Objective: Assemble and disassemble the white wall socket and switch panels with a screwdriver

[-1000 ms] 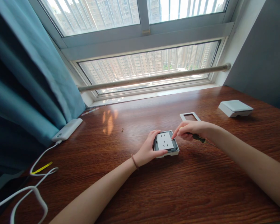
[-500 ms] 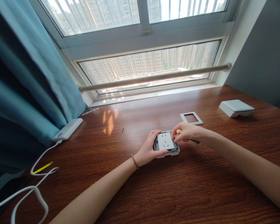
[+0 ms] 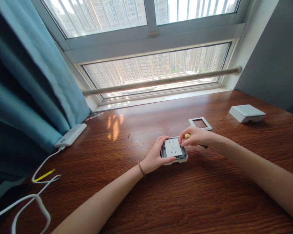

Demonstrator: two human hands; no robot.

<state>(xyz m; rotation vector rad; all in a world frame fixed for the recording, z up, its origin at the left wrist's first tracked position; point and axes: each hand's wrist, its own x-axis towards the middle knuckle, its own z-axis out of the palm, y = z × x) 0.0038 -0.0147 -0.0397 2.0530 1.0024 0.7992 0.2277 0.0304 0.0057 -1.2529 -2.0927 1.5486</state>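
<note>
A white wall socket with a grey inner frame sits in a shallow white mounting box on the table. My left hand grips it from the left, fingers over the far edge and thumb along the near edge. At its right edge are the fingertips of my right hand, pinched together; whether a small screw is between them I cannot tell. Tucked in that same hand is a screwdriver with a yellow handle end, its dark part and thin shaft pointing right, away from the socket. My right palm hides its middle.
Behind my right hand lies a white cover frame. A small screw rests left of the socket. Farther right is a white switch box. At left are a white power strip, its cable and a yellow strip.
My right hand has shifted very slightly at the socket's right edge, and the screwdriver in it has tilted a little. My left hand and the socket stay in place.
</note>
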